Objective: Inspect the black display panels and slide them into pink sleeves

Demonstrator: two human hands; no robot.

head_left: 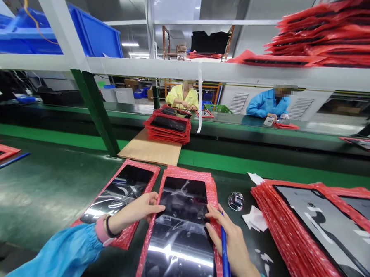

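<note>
A glossy black glass panel (180, 229) lies on red bubble wrap (214, 194) directly in front of me, with light reflected across it. My left hand (142, 208) is closed at its left edge, thumb on top and fingers curled at the side. My right hand (231, 236) has its fingertips on the panel's right edge and keeps a long blue stick (225, 256) tucked in its grip. Left of these lies a second black panel (123, 189) on red wrap, partly behind my left wrist.
A tall stack of red-wrapped panels (279, 226) stands at right, beside a shiny metal tape dispenser (236, 201) and white paper pieces (255, 219). Ahead, more wrapped panels (168, 129) sit on a wooden board (150, 151). A green post (95, 113) rises at left. Two people work opposite.
</note>
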